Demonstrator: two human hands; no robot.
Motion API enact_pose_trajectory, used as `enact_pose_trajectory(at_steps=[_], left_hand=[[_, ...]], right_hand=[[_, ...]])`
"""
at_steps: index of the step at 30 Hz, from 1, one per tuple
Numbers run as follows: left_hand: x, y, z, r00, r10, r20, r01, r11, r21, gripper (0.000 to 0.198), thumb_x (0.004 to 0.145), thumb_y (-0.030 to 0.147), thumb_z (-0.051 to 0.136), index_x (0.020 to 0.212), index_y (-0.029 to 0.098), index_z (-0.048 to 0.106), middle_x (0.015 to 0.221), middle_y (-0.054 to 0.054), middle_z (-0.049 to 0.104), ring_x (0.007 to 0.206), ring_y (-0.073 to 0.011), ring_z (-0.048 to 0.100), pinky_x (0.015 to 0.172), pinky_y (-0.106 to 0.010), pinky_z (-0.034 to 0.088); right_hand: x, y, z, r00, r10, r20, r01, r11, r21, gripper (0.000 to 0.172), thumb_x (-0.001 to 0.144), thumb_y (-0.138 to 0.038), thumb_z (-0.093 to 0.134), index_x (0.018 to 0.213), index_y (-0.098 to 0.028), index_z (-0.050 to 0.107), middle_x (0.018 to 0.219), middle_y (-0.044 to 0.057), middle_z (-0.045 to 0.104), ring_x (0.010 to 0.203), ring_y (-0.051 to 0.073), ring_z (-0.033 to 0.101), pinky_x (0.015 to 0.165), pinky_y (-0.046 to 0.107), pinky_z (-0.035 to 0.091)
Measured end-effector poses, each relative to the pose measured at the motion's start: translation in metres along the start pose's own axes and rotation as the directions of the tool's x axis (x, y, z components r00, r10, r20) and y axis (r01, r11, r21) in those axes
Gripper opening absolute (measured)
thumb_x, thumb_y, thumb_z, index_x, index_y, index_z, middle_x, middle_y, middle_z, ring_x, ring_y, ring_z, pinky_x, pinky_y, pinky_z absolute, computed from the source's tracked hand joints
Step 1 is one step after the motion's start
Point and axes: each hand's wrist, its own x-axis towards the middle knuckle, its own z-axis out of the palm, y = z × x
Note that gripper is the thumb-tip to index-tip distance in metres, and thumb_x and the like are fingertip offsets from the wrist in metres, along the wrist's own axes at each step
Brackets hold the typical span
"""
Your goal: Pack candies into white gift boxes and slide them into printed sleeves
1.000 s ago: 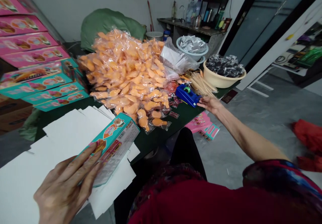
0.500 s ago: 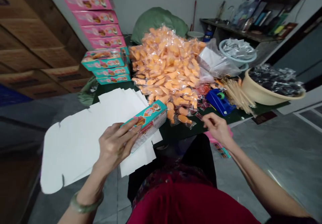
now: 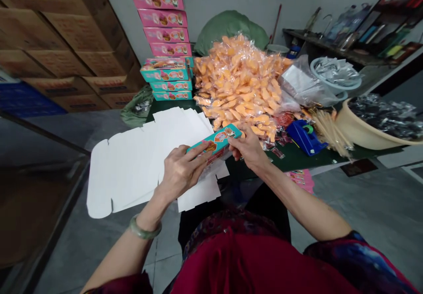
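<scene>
A teal printed carton (image 3: pixel 216 141) is held between both hands above the table's near edge. My left hand (image 3: pixel 181 173) grips its near end, fingers wrapped along the side. At the carton's far end my right hand (image 3: pixel 247 146) is closed on it. Under them lies a spread of flat white carton blanks (image 3: pixel 142 162). Just beyond is a big heap of orange snacks in clear wrappers (image 3: pixel 239 82).
Stacked pink and teal cartons (image 3: pixel 165 47) stand at the back left, brown shipping boxes (image 3: pixel 66 34) behind them. A blue tape dispenser (image 3: pixel 306 136), wooden sticks (image 3: pixel 330 129) and a beige basin of dark packets (image 3: pixel 366 131) sit on the right of the dark green table (image 3: pixel 297 155).
My right hand came back from beside the tape dispenser and took hold of the carton's far end. The view swung left, showing the brown boxes.
</scene>
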Motion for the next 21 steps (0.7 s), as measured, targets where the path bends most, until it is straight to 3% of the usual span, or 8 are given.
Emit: enact_pose_trajectory(at_steps=[4,7,9,13,16,19,21], left_hand=[[0.003,0.000,-0.002,0.998,0.059,-0.031,-0.058,0.998,0.018,0.022,0.099,0.026,0.058,0.114,0.026,0.074,0.126,-0.002,0.075,0.073,-0.0172,0.059,0.065,-0.034,0.051],[0.007,-0.001,-0.005,0.994,0.106,-0.031,-0.105,0.994,0.029,0.021,0.098,0.024,0.059,0.113,0.024,0.074,0.126,-0.002,0.074,0.071,-0.0167,0.059,0.063,-0.033,0.051],[0.008,-0.003,-0.006,0.995,0.102,-0.015,-0.101,0.995,0.020,0.022,0.099,0.023,0.058,0.114,0.024,0.074,0.127,-0.003,0.074,0.070,-0.0160,0.060,0.064,-0.033,0.053],[0.008,-0.004,-0.004,0.998,0.060,-0.017,-0.060,0.998,-0.008,0.021,0.098,0.023,0.059,0.112,0.022,0.075,0.125,-0.005,0.075,0.075,-0.0165,0.067,0.067,-0.033,0.055],[0.005,-0.001,-0.003,0.999,0.015,-0.046,-0.017,0.999,-0.040,0.020,0.097,0.021,0.062,0.113,0.023,0.074,0.124,-0.005,0.075,0.077,-0.0166,0.069,0.069,-0.033,0.056],[0.000,0.001,-0.002,0.997,-0.037,-0.065,0.033,0.998,-0.060,0.025,0.094,0.020,0.066,0.117,0.026,0.072,0.125,-0.005,0.075,0.080,-0.0184,0.070,0.070,-0.035,0.055],[-0.002,0.001,-0.001,0.995,-0.058,-0.079,0.056,0.998,-0.035,0.031,0.092,0.019,0.069,0.122,0.027,0.070,0.126,-0.005,0.074,0.085,-0.0205,0.071,0.071,-0.036,0.055]], right_hand=[[0.009,-0.005,0.005,0.978,0.211,-0.001,-0.211,0.977,-0.025,0.034,0.076,-0.032,0.082,0.091,-0.023,0.053,0.049,-0.009,0.053,0.035,0.008,0.042,0.033,0.021,0.034],[0.019,-0.005,0.006,0.957,0.291,-0.001,-0.290,0.952,-0.095,0.038,0.074,-0.039,0.085,0.075,-0.023,0.051,0.045,-0.008,0.049,0.035,0.007,0.039,0.032,0.021,0.033],[0.021,0.005,0.005,0.975,0.221,0.013,-0.220,0.973,-0.064,0.041,0.072,-0.045,0.085,0.077,-0.024,0.050,0.045,-0.009,0.048,0.035,0.007,0.037,0.032,0.021,0.031],[0.015,0.050,0.011,0.996,-0.045,0.077,0.027,0.975,0.221,0.053,0.071,-0.061,0.079,0.094,-0.027,0.046,0.046,-0.014,0.047,0.036,0.007,0.037,0.036,0.020,0.031],[0.007,0.087,0.015,0.998,-0.006,0.058,-0.010,0.965,0.263,0.064,0.065,-0.056,0.079,0.111,-0.028,0.043,0.051,-0.016,0.050,0.036,0.009,0.040,0.036,0.020,0.034],[0.008,0.094,-0.014,0.996,0.005,-0.086,0.003,0.995,0.098,0.061,0.067,-0.043,0.074,0.120,-0.027,0.048,0.060,-0.013,0.057,0.039,0.010,0.046,0.036,0.021,0.035],[0.014,0.077,-0.065,0.958,-0.147,-0.247,0.112,0.982,-0.151,0.039,0.072,-0.037,0.069,0.107,-0.024,0.059,0.066,-0.008,0.060,0.047,0.011,0.052,0.042,0.022,0.040]])
